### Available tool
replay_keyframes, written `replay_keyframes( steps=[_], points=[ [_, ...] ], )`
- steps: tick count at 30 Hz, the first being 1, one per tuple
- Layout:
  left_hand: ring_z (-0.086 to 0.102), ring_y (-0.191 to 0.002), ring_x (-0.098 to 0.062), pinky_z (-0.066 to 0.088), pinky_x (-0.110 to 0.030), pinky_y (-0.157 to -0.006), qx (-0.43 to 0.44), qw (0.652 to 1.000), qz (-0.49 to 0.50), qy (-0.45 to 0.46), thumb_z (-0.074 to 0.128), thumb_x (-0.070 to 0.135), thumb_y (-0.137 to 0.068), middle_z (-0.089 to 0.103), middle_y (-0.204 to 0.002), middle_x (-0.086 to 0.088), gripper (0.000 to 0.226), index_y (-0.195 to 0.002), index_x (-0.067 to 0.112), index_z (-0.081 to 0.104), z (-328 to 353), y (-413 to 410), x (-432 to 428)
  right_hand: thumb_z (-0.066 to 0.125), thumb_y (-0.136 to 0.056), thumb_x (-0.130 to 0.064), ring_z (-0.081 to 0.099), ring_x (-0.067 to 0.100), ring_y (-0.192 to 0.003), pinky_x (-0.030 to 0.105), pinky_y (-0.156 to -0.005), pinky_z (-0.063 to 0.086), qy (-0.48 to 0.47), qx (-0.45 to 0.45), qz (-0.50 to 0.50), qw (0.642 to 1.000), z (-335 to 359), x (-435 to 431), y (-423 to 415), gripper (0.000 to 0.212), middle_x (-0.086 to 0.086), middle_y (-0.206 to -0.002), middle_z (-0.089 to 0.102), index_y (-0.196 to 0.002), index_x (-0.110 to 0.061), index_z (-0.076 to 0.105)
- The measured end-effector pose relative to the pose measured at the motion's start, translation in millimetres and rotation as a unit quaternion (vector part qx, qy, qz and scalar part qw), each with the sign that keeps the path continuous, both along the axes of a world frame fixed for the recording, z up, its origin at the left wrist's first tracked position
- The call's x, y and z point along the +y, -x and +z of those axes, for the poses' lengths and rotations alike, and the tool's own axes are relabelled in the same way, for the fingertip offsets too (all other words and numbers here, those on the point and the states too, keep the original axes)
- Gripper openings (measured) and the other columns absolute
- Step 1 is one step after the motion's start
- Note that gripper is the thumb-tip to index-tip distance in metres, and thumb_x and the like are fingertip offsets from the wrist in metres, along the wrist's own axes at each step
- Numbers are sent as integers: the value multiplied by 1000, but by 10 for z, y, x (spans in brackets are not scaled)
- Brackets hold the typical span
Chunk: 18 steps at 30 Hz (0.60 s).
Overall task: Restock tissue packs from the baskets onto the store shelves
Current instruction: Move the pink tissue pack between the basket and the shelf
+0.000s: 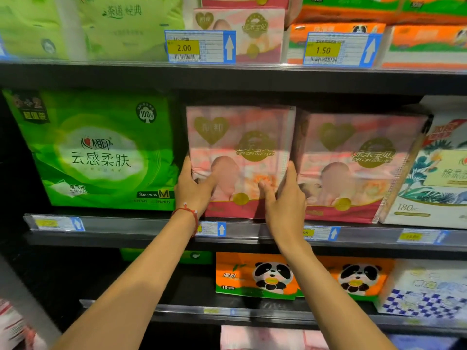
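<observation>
The pink tissue pack point(240, 137) stood upright on the middle shelf point(141, 224), between a green pack point(101, 152) and a second pink pack point(358, 168). The left hand point(194, 190) gripped its lower left edge, thumb on the front and fingers behind. The right hand point(285, 200) held the lower right edge, its fingers running up the side against the neighbouring pack.

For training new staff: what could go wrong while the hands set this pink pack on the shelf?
1. The right hand has fingers in the gap between the pink pack and the neighbouring pink pack; they might push that neighbour askew.
2. The held pack's bottom edge may knock the price tag below it.
</observation>
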State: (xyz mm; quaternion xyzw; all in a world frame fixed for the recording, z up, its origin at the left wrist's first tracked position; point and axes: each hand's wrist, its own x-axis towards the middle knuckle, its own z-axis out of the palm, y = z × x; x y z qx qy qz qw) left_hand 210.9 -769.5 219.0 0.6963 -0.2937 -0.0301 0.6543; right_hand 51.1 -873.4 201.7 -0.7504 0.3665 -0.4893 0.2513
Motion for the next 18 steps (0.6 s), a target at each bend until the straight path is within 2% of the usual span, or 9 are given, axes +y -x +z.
replay_keyframes(
  steps=[2, 4, 6, 8, 10, 13, 15, 16, 18],
  points=[
    [55, -130, -21, 46, -43, -110, -6, 1000, 2, -6, 77, 58, -74, 60, -140, 6, 81, -145, 30, 50, 31, 4, -16, 69, -101, -43, 70, 28, -95, 37, -84, 49, 4, 5, -5, 1000, -14, -11, -29, 81, 23, -123, 71, -166, -18, 26],
    [53, -130, -21, 45, -43, -110, -2, 1000, 7, -23, 78, 59, -75, 59, -140, 6, 79, -143, 27, 51, 56, -15, -20, 71, -100, -41, 69, 29, -99, 38, -93, 53, -5, -15, 3, 1000, -27, -13, -31, 81, 22, -127, 70, -166, -20, 29],
    [49, -132, -20, 42, -43, -113, 16, 999, 9, -34, 80, 62, -74, 54, -141, 7, 89, -147, 23, 48, 91, -33, -21, 74, -99, -31, 66, 27, -115, 32, -106, 48, -26, -43, 16, 999, -9, 14, -5, 78, 18, -137, 67, -165, -19, 34],
    [45, -140, -27, 41, -47, -115, 34, 998, 6, -45, 78, 66, -69, 50, -152, -1, 102, -154, 23, 41, 118, -32, -19, 74, -100, -18, 54, 23, -140, 27, -118, 37, -30, -65, 26, 997, 17, 84, 56, 72, 8, -152, 60, -163, -14, 39],
    [37, -147, -30, 36, -47, -119, 41, 997, 10, -60, 80, 57, -77, 40, -161, -5, 102, -160, 23, 31, 148, 9, 15, 71, -101, -11, 44, 18, -149, 25, -121, 31, -17, -69, 31, 997, 14, 182, 136, 65, 3, -159, 52, -160, -12, 44],
    [36, -149, -28, 35, -46, -120, 41, 996, 17, -75, 80, 47, -85, 34, -164, -6, 99, -162, 18, 25, 145, 108, 126, 70, -99, -11, 41, 20, -148, 25, -116, 30, 38, -24, 25, 999, -65, 296, 283, 55, 2, -159, 48, -151, -16, 53],
    [47, -140, -28, 41, -45, -115, 23, 998, 28, -60, 83, 43, -81, 49, -153, -4, 92, -156, 16, 37, 116, 257, 293, 72, -95, -18, 43, 21, -142, 31, -108, 39, 85, 27, 15, 996, -111, 371, 397, 46, 2, -151, 49, -140, -20, 61],
    [53, -133, -26, 44, -41, -110, -3, 998, 30, -49, 82, 38, -81, 58, -139, 2, 78, -149, 17, 48, 80, 339, 404, 73, -94, -22, 45, 21, -139, 36, -105, 45, 108, 53, 13, 993, -118, 417, 455, 42, 2, -146, 51, -135, -20, 63],
    [58, -122, -20, 47, -34, -101, -94, 994, 21, -53, 77, 29, -87, 61, -118, 14, 47, -130, 24, 59, 1, 522, 678, 70, -92, -33, 51, 22, -132, 43, -102, 50, 155, 108, 19, 982, -111, 544, 571, 41, 1, -137, 58, -131, -19, 67]
  ],
)
